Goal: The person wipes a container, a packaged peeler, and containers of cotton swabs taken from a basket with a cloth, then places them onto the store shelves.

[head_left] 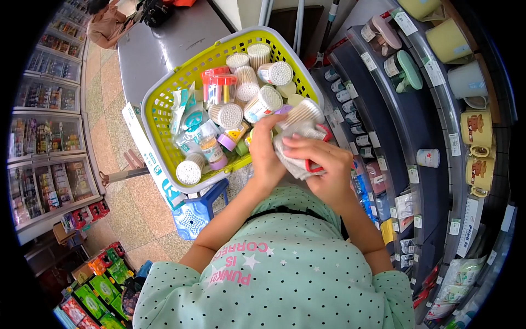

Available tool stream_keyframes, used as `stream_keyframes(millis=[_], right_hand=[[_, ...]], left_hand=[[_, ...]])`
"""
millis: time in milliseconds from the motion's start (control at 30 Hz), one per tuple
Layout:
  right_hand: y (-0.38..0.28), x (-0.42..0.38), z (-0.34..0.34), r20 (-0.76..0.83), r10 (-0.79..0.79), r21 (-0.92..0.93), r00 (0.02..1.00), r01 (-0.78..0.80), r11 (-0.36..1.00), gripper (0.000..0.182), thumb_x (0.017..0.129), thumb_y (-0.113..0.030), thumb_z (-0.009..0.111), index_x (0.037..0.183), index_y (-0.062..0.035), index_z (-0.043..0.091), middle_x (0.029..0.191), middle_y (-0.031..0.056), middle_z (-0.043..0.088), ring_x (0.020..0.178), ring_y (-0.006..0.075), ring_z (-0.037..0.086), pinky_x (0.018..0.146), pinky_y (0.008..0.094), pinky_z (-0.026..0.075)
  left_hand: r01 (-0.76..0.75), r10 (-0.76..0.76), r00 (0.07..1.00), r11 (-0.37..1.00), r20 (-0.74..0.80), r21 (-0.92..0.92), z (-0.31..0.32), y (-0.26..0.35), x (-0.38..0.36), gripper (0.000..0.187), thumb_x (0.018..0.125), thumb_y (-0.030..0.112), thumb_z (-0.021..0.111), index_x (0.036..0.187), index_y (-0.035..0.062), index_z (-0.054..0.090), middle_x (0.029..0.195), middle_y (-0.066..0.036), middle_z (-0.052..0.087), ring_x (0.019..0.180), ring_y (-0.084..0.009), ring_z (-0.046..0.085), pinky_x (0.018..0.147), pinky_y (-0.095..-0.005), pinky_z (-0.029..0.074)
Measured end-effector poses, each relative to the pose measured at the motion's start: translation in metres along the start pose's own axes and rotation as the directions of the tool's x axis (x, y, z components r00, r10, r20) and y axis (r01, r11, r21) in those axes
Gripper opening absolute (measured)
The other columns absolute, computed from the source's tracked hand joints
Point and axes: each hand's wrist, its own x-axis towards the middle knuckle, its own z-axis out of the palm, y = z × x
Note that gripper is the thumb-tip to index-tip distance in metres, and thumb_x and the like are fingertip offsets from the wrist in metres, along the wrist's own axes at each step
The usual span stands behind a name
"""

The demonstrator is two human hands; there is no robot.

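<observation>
My left hand is closed around a clear tub of cotton swabs, tilted at the basket's near right rim. Pressed to the tub's near side is a pale cloth with red edging, bunched in my closed right hand. Beyond my hands, a yellow-green basket with a grey rim holds several more tubs of cotton swabs. Red-lidded clear jars, a purple-lidded jar and blue-white plastic packets also lie in it. My left fingertips are partly hidden behind the tub.
A blue stool stands under the basket's near side, by a long white box. Shelves on the right hold mugs, slippers and a small white tub. A grey table and another person are beyond.
</observation>
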Motion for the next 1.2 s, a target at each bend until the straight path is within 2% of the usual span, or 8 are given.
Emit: stream_keyframes(millis=[133, 167, 333, 467, 567, 700, 900, 1200], right_hand=[[0.003, -0.001, -0.028, -0.066, 0.033, 0.272, 0.997, -0.014, 0.962, 0.027, 0.073, 0.007, 0.064, 0.097, -0.0007, 0.075, 0.111, 0.0147, 0.075, 0.108, 0.026, 0.072, 0.094, 0.0347, 0.055], [0.005, -0.004, -0.032, -0.134, 0.107, 0.369, 0.985, -0.051, 0.928, 0.026, 0.075, 0.006, 0.066, 0.1, 0.0022, 0.074, 0.113, 0.0171, 0.074, 0.107, 0.0252, 0.071, 0.096, 0.0348, 0.054], [0.014, -0.008, -0.044, -0.376, 0.256, 0.375, 0.89, -0.106, 0.921, 0.035, 0.073, 0.011, 0.064, 0.107, 0.0049, 0.071, 0.119, 0.0205, 0.071, 0.115, 0.0277, 0.067, 0.103, 0.0367, 0.049], [0.018, -0.009, -0.049, -0.414, 0.273, 0.37, 0.868, -0.114, 0.922, 0.036, 0.073, 0.01, 0.064, 0.108, 0.0055, 0.07, 0.12, 0.0205, 0.071, 0.115, 0.028, 0.066, 0.104, 0.0375, 0.048], [0.014, -0.006, -0.046, -0.403, 0.192, 0.256, 0.895, -0.091, 0.962, 0.039, 0.07, 0.01, 0.06, 0.107, 0.0053, 0.071, 0.119, 0.0198, 0.071, 0.115, 0.0284, 0.067, 0.103, 0.0367, 0.049], [0.002, 0.005, -0.042, -0.251, -0.045, -0.103, 0.967, 0.02, 0.994, 0.046, 0.063, 0.008, 0.055, 0.105, 0.0003, 0.073, 0.116, 0.0155, 0.072, 0.114, 0.0325, 0.068, 0.102, 0.0391, 0.05], [-0.006, 0.017, -0.022, -0.13, -0.047, -0.329, 0.99, 0.002, 0.944, 0.037, 0.067, 0.009, 0.057, 0.098, -0.0052, 0.071, 0.114, 0.0109, 0.072, 0.117, 0.0321, 0.064, 0.111, 0.0536, 0.038], [-0.013, 0.023, -0.032, 0.081, -0.06, -0.269, 0.995, 0.08, 0.96, 0.036, 0.063, 0.012, 0.052, 0.087, -0.0074, 0.07, 0.106, 0.0062, 0.073, 0.111, 0.0235, 0.068, 0.118, 0.0585, 0.026]], left_hand=[[-0.034, 0.032, 0.999, 0.995, -0.019, -0.092, -0.009, 0.007, 0.008, 0.069, 0.064, -0.002, 0.084, 0.125, 0.0031, 0.054, 0.121, -0.014, 0.065, 0.109, -0.0308, 0.064, 0.096, -0.0396, 0.05], [-0.028, 0.025, 0.999, 0.991, -0.027, -0.131, -0.011, 0.012, 0.011, 0.071, 0.064, -0.003, 0.084, 0.127, 0.0032, 0.052, 0.123, -0.014, 0.064, 0.109, -0.03, 0.064, 0.097, -0.0394, 0.05], [-0.106, 0.108, 0.994, 0.99, 0.016, -0.096, -0.017, 0.022, 0.021, 0.081, 0.064, -0.002, 0.084, 0.134, 0.0043, 0.044, 0.124, -0.015, 0.065, 0.113, -0.027, 0.063, 0.098, -0.0389, 0.049], [-0.099, 0.106, 0.993, 0.984, 0.043, -0.149, -0.015, 0.023, 0.023, 0.086, 0.064, -0.003, 0.084, 0.138, 0.0056, 0.04, 0.124, -0.016, 0.064, 0.115, -0.0283, 0.061, 0.099, -0.0395, 0.047], [-0.065, 0.081, 0.988, 0.991, 0.133, -0.119, -0.015, 0.022, 0.024, 0.094, 0.064, -0.007, 0.083, 0.143, 0.0083, 0.033, 0.126, -0.02, 0.06, 0.12, -0.0301, 0.059, 0.104, -0.0421, 0.045], [-0.022, 0.045, 0.983, 0.991, 0.179, -0.131, -0.007, 0.021, 0.022, 0.093, 0.063, -0.007, 0.082, 0.142, 0.0079, 0.035, 0.125, -0.018, 0.061, 0.117, -0.0286, 0.06, 0.102, -0.0419, 0.045], [0.039, -0.012, 0.988, 0.984, 0.157, -0.173, -0.003, 0.028, 0.026, 0.086, 0.059, -0.008, 0.08, 0.137, 0.0033, 0.045, 0.12, -0.016, 0.062, 0.114, -0.0318, 0.061, 0.1, -0.0409, 0.048], [0.051, -0.025, 0.989, 0.982, 0.143, -0.182, -0.002, 0.031, 0.025, 0.08, 0.059, -0.013, 0.077, 0.132, 0.0033, 0.049, 0.117, -0.015, 0.066, 0.111, -0.0328, 0.064, 0.1, -0.0401, 0.05]])
